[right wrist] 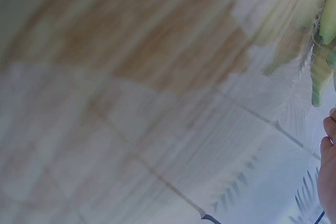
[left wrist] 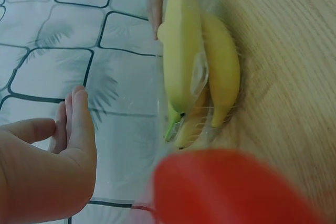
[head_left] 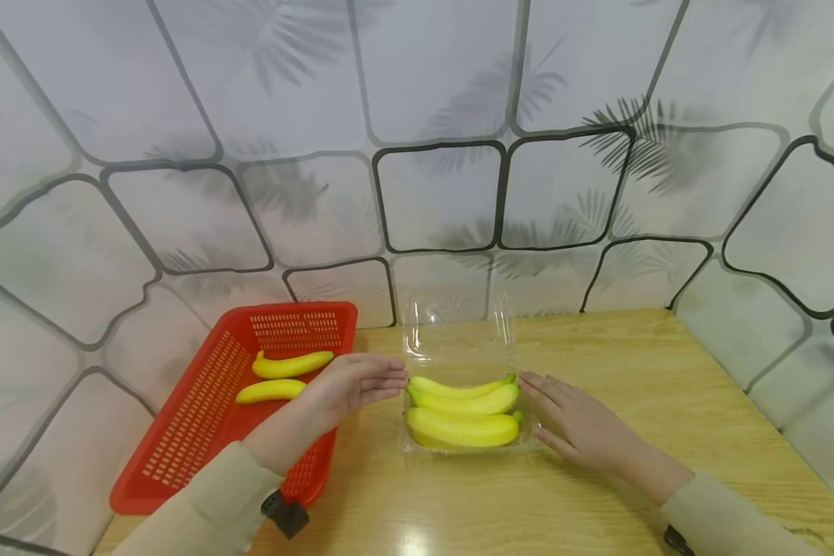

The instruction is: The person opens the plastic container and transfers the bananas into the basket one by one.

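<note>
Head cam: both hands' fingers straight, holding nothing, flanking clamshell (head_left: 459,363) w/ bananas (head_left: 462,409).

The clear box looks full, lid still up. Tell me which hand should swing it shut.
Probably the left hand: its fingers sit at the clear box near the raised lid's hinge side, while the right hand lies lower, beside the bananas.

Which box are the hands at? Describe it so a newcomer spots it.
On the wooden table, right of the red basket, sits a clear plastic box between the left hand and right hand. It alone is see-through, lid up, holding three bananas; the basket holds two.
</note>
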`<state>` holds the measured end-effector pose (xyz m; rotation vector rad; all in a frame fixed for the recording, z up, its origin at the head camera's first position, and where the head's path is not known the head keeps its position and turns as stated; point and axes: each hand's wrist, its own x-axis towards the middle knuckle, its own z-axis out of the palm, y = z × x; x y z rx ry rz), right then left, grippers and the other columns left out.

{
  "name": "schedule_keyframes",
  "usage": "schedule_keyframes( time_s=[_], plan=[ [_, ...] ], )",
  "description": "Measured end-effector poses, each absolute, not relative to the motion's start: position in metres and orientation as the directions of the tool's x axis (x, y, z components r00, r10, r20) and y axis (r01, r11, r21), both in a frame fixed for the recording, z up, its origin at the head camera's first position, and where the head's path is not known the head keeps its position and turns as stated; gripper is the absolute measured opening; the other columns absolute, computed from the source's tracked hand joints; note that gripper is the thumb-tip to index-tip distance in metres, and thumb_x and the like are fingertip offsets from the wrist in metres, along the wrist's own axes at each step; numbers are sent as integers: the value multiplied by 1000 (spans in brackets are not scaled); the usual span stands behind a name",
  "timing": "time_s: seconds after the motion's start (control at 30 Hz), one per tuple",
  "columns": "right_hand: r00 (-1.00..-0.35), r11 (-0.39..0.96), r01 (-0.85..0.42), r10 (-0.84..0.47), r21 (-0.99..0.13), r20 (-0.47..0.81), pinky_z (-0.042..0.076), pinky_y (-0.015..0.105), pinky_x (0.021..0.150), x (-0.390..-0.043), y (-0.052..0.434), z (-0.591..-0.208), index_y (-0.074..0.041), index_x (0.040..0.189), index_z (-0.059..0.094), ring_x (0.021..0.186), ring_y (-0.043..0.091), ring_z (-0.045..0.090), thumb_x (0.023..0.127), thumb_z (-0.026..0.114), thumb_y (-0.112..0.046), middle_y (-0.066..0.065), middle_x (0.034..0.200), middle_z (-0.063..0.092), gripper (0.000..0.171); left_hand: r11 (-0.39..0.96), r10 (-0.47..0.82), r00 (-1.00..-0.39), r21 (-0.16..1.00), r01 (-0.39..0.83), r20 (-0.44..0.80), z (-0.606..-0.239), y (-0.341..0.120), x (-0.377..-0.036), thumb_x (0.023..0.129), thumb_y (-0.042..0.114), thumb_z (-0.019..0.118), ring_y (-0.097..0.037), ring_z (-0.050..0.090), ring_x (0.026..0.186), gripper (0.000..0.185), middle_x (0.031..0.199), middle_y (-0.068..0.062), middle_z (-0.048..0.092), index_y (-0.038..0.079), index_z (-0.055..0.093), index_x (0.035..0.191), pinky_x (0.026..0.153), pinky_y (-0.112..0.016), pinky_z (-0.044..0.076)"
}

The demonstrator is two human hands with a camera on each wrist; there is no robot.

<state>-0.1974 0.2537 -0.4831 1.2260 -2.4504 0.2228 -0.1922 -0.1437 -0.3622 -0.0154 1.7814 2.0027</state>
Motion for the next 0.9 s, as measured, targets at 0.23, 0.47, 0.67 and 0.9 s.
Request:
schedule_keyframes(
  time_s=[0.23, 0.47, 0.67, 0.9],
  plan=[
    [-545, 610, -792, -732, 37, 408, -7, 16, 132, -197, 254, -482, 4, 155, 48, 141, 38, 56, 98, 73, -29, 22, 159, 51, 70, -73, 294, -912, 944, -321, -287, -376, -140, -193, 109, 6, 54, -12, 78, 97, 40, 117, -13, 80, -19, 55, 140, 96, -30, 64],
    [-554, 614, -789, -730, 28, 400, -7, 16, 132, -197, 253, -482, 4, 155, 47, 142, 37, 56, 98, 73, -28, 22, 161, 50, 70, -37, 290, -907, 944, -329, -305, -385, -137, -192, 109, 8, 55, -13, 77, 99, 39, 120, -16, 79, -17, 57, 139, 97, -31, 63],
    [-553, 616, -787, -729, 36, 403, -5, 16, 133, -197, 253, -480, 4, 155, 47, 141, 37, 57, 98, 73, -28, 21, 160, 51, 70, -2, 273, -907, 943, -333, -319, -394, -135, -194, 107, 7, 58, -15, 78, 99, 39, 123, -23, 77, -17, 58, 139, 97, -32, 64],
    [-551, 613, -789, -732, 35, 401, -7, 16, 132, -197, 253, -481, 5, 155, 48, 140, 37, 57, 96, 75, -27, 22, 160, 51, 72, 40, 267, -909, 946, -320, -319, -403, -132, -193, 107, 5, 59, -19, 77, 105, 40, 133, -31, 70, -18, 56, 140, 107, -40, 59]
  ],
)
